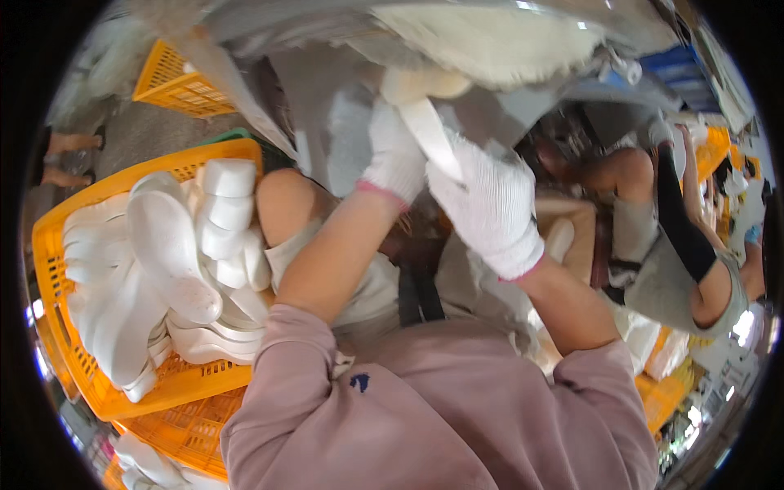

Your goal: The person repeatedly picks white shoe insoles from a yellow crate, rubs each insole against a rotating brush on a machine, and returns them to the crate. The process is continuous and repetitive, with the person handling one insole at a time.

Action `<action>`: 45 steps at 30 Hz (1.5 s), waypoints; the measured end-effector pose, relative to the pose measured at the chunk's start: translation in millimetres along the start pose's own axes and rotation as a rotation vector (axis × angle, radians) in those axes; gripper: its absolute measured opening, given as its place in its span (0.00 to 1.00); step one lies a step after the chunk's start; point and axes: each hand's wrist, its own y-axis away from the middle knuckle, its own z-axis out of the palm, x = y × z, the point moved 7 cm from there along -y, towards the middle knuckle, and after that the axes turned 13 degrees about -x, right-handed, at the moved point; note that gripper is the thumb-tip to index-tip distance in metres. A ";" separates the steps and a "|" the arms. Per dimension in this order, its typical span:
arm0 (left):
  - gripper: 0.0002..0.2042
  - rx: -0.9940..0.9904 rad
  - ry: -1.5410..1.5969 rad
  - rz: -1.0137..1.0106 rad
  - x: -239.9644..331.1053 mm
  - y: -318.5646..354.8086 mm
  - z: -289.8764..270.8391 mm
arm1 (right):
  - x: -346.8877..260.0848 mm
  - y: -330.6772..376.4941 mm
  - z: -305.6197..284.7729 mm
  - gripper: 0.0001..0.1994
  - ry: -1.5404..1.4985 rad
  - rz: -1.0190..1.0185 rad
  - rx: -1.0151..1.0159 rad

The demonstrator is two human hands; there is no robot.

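Observation:
A white shoe sole (434, 140), tilted and seen nearly edge-on, is held up in front of me at the grey machine. My left hand (392, 153), in a white knit glove, is closed on its far left side and is slightly blurred. Gloved the same way, my right hand (490, 208) is closed around the nearer end of the sole. The sole's far end meets a blurred, pale beige rounded part (423, 85) of the machine; whether they touch, I cannot tell.
A yellow crate (196, 392) piled with white soles (167, 237) stands at my left, above another crate. Farther left is one more yellow crate (184, 86). Dust-coated machine housing (498, 41) hangs over the hands. Another person (686, 220) sits close at the right.

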 end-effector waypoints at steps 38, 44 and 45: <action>0.20 -0.080 -0.923 0.194 16.3 18.5 3.4 | 1.9 -23.7 -0.1 0.23 -0.208 0.092 0.194; 0.20 -0.164 -0.027 0.014 -17.5 27.9 5.5 | 13.6 -32.5 21.4 0.27 -0.251 0.162 -0.120; 0.18 -0.152 0.106 0.002 -23.3 22.2 2.1 | 2.8 -13.6 13.9 0.29 -0.197 0.130 -0.163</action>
